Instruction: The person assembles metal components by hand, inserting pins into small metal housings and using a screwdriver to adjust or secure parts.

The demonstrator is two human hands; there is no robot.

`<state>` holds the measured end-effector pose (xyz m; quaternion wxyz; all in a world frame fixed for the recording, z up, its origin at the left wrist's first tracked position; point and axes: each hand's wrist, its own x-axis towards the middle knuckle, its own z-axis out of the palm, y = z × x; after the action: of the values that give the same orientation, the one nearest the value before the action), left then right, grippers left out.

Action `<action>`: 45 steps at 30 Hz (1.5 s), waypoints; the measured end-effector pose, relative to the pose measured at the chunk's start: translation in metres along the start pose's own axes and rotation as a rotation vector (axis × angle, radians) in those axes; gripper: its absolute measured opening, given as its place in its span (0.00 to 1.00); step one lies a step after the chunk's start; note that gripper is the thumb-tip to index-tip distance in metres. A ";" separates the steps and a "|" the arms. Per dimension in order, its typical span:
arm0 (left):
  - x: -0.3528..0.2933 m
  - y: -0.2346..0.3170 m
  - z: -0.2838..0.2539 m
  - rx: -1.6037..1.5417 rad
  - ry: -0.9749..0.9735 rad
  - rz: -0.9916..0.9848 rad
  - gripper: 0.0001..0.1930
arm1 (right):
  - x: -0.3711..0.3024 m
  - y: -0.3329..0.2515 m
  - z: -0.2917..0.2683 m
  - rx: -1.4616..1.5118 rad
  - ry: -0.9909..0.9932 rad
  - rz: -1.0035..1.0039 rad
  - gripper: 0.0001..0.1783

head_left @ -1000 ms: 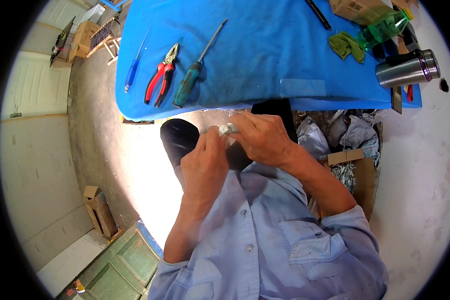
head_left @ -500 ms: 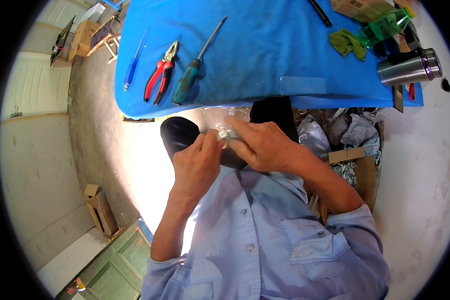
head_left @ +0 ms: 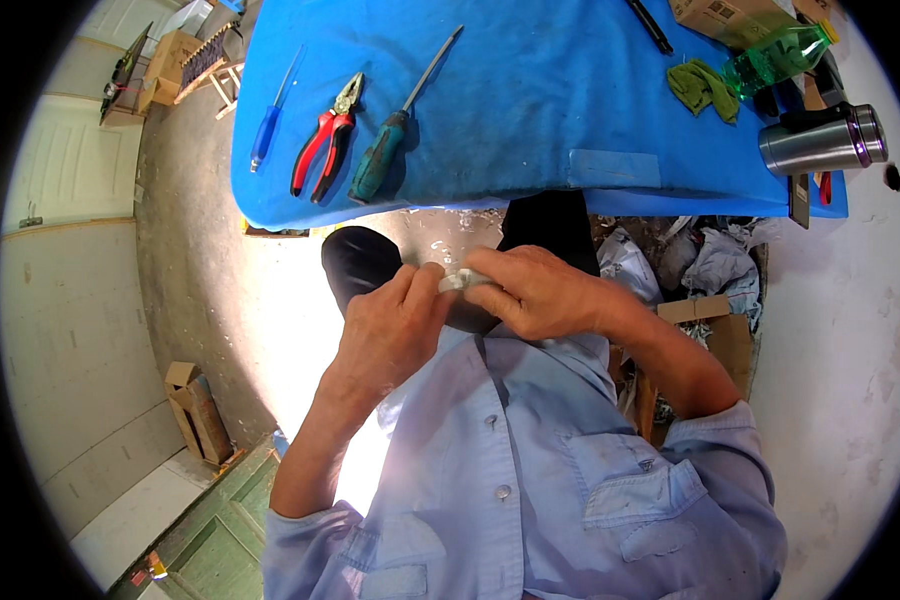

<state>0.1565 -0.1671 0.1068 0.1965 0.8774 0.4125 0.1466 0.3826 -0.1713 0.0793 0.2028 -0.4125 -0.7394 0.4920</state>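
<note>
Between my two hands, above my lap, is a small whitish piece (head_left: 460, 281); its exact kind is too small and too covered by fingers to make out. The fingertips of my left hand (head_left: 395, 318) pinch its left end. My right hand (head_left: 542, 292) grips the other end between thumb and curled forefinger. Beyond the hands, on the blue-covered table (head_left: 530, 100), lie a thin blue-handled screwdriver (head_left: 267, 130), pliers (head_left: 326, 142) with red and black grips, and a larger green-handled screwdriver (head_left: 380, 158).
At the table's right are a steel flask (head_left: 820, 148), a green plastic bottle (head_left: 778, 58), a green cloth (head_left: 703, 88) and a black pen-like stick (head_left: 650, 26). Below that side sits a cardboard box (head_left: 727, 345) beside crumpled plastic bags (head_left: 720, 265). A tall carton (head_left: 198, 415) stands at left.
The whitish piece has turned in my fingers and now shows a longer side. My left forearm has swung slightly outward, and the view has shifted a little.
</note>
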 end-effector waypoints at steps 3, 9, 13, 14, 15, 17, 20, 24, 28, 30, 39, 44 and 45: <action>-0.001 -0.001 0.001 -0.035 -0.038 -0.055 0.11 | 0.002 -0.008 0.002 -0.155 0.034 0.033 0.12; -0.003 -0.001 0.003 -0.068 -0.104 -0.177 0.08 | 0.006 -0.012 0.009 -0.366 0.139 0.021 0.13; -0.003 0.003 0.015 -0.191 -0.003 -0.263 0.05 | 0.009 0.001 0.016 -0.408 0.279 -0.052 0.12; -0.005 0.005 0.017 -0.241 0.016 -0.308 0.05 | 0.011 0.003 0.018 -0.431 0.299 -0.060 0.12; -0.007 0.012 0.026 -0.245 0.022 -0.310 0.04 | 0.013 0.006 0.018 -0.459 0.320 -0.063 0.12; -0.011 0.030 0.043 -0.246 0.032 -0.308 0.03 | 0.019 0.011 0.015 -0.455 0.364 -0.150 0.10; -0.018 0.011 0.037 -0.286 0.201 -0.443 0.06 | 0.016 0.026 0.011 -0.468 0.303 -0.192 0.10; -0.029 -0.012 0.018 -0.469 0.267 -0.634 0.10 | 0.005 0.021 0.012 -0.293 0.376 -0.068 0.12; -0.025 -0.009 0.018 -0.743 0.298 -0.718 0.10 | 0.001 0.017 0.020 -0.104 0.508 -0.057 0.15; -0.021 -0.006 0.023 -0.839 0.311 -0.662 0.11 | -0.002 0.018 0.023 -0.068 0.547 -0.053 0.15; 0.007 0.023 0.020 -1.155 0.291 -0.734 0.10 | -0.004 0.010 0.031 -0.141 0.602 -0.109 0.16; 0.002 0.016 0.032 -1.141 0.289 -0.641 0.08 | -0.002 0.010 0.035 -0.153 0.592 -0.141 0.16; 0.001 0.016 0.033 -1.137 0.292 -0.622 0.08 | -0.003 0.010 0.036 -0.151 0.590 -0.141 0.16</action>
<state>0.1813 -0.1830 0.0851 0.6039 0.4484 0.5272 0.3953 0.3628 -0.1918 0.0552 0.4110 -0.4988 -0.7101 0.2795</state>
